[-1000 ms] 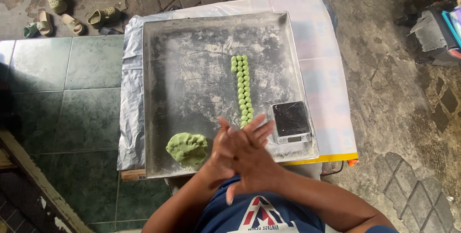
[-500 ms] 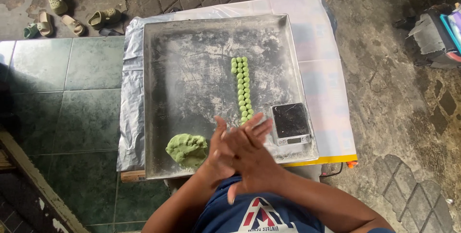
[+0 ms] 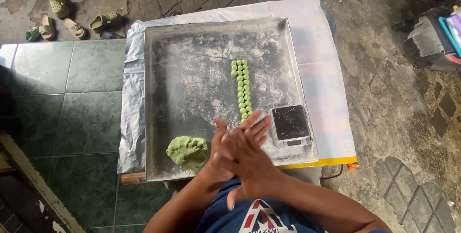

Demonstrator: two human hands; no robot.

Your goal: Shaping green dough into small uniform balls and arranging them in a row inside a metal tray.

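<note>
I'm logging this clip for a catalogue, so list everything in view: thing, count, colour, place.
metal tray: one, grey and floury, on the covered table
small dough balls: too many to count surely, green, two touching rows at tray centre
dough lump: one, green, tray's near left corner
digital scale: one, dark top, silver body, tray's near right corner
table cover: one, whitish, under the tray
sandals: several, green and tan, on the floor far left
floor tiles: green, left of table
left hand: one, palm pressed against the right
right hand: one, laid over the left, above the tray's near edge
</note>
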